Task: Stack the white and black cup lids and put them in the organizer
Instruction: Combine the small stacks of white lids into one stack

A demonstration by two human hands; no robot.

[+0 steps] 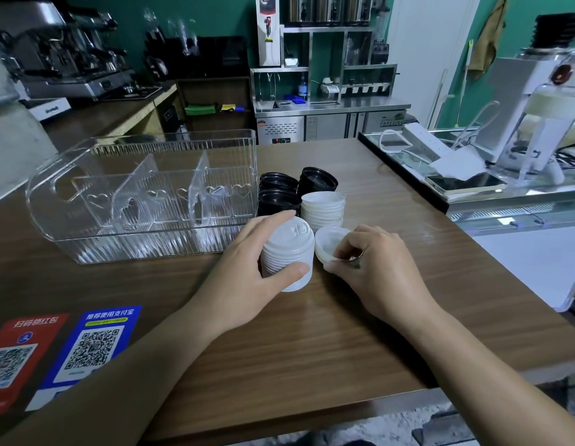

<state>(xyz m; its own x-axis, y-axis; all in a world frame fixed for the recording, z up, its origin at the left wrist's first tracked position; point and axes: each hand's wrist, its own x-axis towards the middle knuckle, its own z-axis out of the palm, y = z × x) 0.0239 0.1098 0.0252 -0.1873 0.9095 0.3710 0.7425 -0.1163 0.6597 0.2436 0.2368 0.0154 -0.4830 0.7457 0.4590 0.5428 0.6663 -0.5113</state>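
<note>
Status: stacking is under way; no lids are in the organizer (pixel 144 194), whose three clear compartments hold nothing visible. It stands on the table (pixel 311 333), left of the lids.

The left hand (pixel 247 268) wraps its grip round a dome-up stack of white lids (pixel 289 252), thumb in front, fingers behind. The right hand (pixel 376 265) pinches a small upturned batch of white lids (pixel 331 244) just beside that stack. A second white stack (pixel 323 207) and three black stacks (pixel 279 194) stand behind, touching one another.

Remaining: merge the white lids, consolidate the black ones, load the organizer.

Lid counts cannot be read. The right fingertips are partly hidden behind the batch they hold.
</note>
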